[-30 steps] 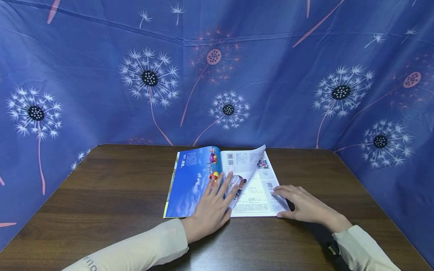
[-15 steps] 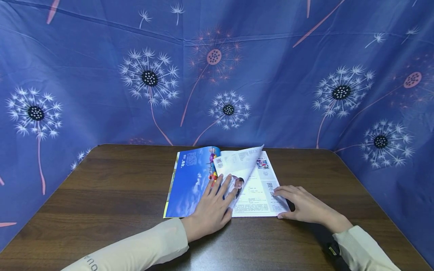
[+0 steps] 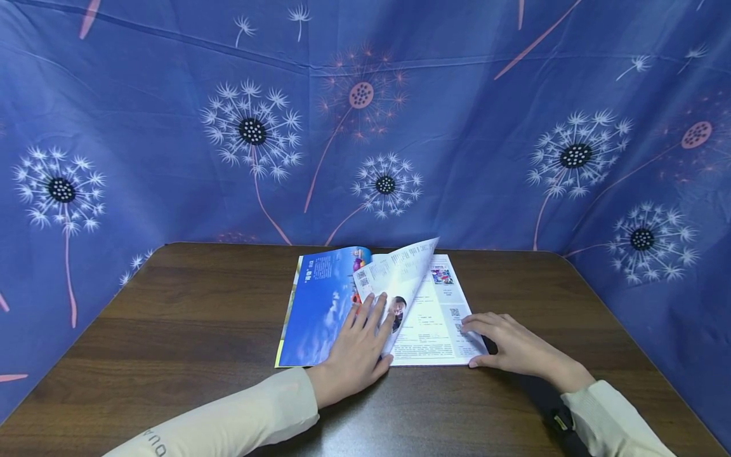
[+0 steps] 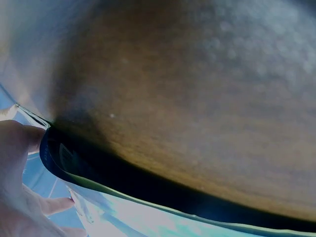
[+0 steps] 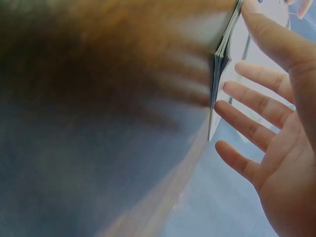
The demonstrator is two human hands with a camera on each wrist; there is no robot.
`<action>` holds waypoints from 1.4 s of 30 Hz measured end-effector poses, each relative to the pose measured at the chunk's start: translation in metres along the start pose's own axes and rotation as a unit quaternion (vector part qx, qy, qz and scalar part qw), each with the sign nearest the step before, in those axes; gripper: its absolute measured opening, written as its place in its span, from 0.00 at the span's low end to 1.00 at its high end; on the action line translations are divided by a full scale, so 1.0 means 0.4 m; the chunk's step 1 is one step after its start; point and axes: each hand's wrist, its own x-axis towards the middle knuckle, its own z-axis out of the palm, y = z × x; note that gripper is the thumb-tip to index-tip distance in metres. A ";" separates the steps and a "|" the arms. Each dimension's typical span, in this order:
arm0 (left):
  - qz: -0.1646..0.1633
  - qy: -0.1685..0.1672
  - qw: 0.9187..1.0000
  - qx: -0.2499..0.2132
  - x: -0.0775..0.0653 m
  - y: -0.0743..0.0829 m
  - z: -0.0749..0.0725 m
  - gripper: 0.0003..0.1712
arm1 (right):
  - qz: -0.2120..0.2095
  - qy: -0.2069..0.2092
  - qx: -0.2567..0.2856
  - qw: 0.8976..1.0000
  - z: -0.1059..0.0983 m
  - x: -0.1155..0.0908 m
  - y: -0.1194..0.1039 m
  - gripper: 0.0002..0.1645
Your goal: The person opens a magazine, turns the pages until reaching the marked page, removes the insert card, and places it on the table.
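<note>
A magazine lies spread on the table, a blue picture page on the left and white printed pages on the right. One loose white page is lifted, curling leftward with its far corner raised. My left hand rests across the middle of the magazine, fingers straight and overlapping that page. At the magazine's lower right my right hand touches the edge, thumb at the near corner and fingertips on the printed page. The right wrist view shows the right hand's fingers spread beside the page stack.
The brown wooden table extends around the magazine on every side. Behind it hangs a blue cloth with dandelion prints. A dark strap-like item shows at the right wrist.
The lifted page has swung farther left, and its raised corner has shifted left and up. More of the white page beneath shows. Both hands have stayed nearly in place.
</note>
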 end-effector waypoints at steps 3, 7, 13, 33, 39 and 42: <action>0.000 0.007 1.000 -0.002 0.000 0.001 0.000 0.41 | -0.002 0.000 0.002 1.000 -0.002 -0.001 0.000 0.31; 0.001 0.011 1.000 -0.020 0.002 0.002 0.000 0.39 | -0.007 0.003 0.006 1.000 -0.004 -0.001 -0.001 0.28; 0.013 0.026 0.999 -0.042 0.005 0.003 0.000 0.32 | -0.020 0.015 0.003 1.000 -0.005 -0.002 -0.001 0.18; 0.030 -0.001 1.000 0.003 0.005 0.000 -0.005 0.23 | 0.004 0.026 -0.002 1.000 -0.005 0.009 -0.001 0.18; 0.026 -0.033 0.999 0.002 0.004 0.001 -0.007 0.28 | -0.001 0.046 -0.004 0.999 -0.006 0.011 0.003 0.18; 0.020 -0.037 0.999 -0.008 0.001 0.000 -0.006 0.30 | -0.009 0.061 -0.012 0.998 -0.009 0.013 0.004 0.17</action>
